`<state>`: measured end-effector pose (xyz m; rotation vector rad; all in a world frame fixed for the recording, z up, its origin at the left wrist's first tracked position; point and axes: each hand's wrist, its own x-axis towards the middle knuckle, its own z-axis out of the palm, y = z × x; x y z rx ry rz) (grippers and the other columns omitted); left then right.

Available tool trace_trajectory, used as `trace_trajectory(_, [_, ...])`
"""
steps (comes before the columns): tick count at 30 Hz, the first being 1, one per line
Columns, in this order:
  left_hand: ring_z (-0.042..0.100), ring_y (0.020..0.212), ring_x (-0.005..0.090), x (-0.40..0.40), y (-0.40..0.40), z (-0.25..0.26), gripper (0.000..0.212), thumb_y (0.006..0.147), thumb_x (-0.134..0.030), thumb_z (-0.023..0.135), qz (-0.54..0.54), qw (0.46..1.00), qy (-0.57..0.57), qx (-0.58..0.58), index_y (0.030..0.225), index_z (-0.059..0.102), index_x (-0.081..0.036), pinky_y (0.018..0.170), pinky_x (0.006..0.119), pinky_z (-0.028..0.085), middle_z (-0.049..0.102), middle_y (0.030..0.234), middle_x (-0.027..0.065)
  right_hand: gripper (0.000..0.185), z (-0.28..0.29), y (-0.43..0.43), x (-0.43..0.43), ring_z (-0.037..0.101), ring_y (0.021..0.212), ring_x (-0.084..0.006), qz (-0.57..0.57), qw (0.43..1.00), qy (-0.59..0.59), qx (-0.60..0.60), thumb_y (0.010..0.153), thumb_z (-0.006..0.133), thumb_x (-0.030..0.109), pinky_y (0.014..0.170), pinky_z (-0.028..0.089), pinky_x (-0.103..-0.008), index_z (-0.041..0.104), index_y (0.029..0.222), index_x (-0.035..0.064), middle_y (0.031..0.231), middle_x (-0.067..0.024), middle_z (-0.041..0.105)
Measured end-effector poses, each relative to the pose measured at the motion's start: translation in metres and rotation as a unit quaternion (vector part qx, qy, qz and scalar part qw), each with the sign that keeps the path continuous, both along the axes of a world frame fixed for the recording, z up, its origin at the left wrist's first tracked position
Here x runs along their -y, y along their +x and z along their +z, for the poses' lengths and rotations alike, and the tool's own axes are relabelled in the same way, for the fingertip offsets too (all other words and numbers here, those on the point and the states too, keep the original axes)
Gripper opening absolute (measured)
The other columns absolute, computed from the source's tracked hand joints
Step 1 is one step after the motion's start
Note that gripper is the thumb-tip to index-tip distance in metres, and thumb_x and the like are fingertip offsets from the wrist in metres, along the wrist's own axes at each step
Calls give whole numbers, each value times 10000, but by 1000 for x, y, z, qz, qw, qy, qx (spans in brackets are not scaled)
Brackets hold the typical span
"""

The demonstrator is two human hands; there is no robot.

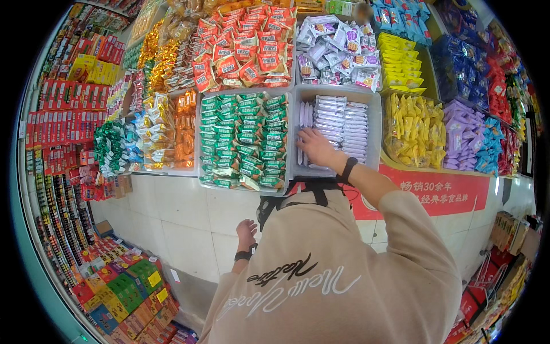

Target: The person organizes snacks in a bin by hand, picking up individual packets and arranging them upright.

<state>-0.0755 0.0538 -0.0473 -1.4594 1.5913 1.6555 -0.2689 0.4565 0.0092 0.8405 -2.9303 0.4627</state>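
Observation:
My right hand (317,147) reaches into a translucent plastic bin (374,124) of pale purple wrapped snack packets (355,124). Its fingers rest on the column of packets along the bin's left side, and what lies beneath the palm is hidden. Two neat columns of the same packets lie right of my fingers. Down at my side hangs my left hand (246,231), its fingers loosely curled and apart, with nothing in it. Directly left of the purple packets stands a bin (289,142) with rows of green-wrapped snacks (244,137).
Bins of red-wrapped snacks (245,47) and white-purple packets (337,49) stand behind. Yellow packets (414,133) sit to the right. Shelves with red boxes (68,96) line the left; stacked cartons (129,284) stand lower left. A red printed panel (455,193) fronts the display.

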Motion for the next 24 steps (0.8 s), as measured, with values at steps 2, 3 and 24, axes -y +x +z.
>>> trace_trajectory(2, [579,783,218,2,-1,0,300,854,-177,458,-7,1000,0,1,1111,478,-22,612,315,455,582,977,136,263,-6,-1,4,457,1024,-283,-9,1000,-3,8,707,542,91,870,373,-385,584,964,51,1025,-137,505])
trace_trajectory(3, [578,782,219,3,-1,-1,299,855,-176,456,-10,1000,-1,1,1110,478,-22,611,314,456,582,976,135,244,-7,-4,4,469,1010,-287,-18,999,-2,28,710,540,88,862,378,-388,583,948,49,1008,-143,504])
trace_trajectory(24, [567,789,217,-4,1,2,277,852,-177,449,2,1000,-6,13,1074,494,-17,630,319,441,578,951,122,313,-18,-23,-3,513,965,-299,52,982,52,174,678,626,117,847,391,-396,601,988,82,1010,-155,507])
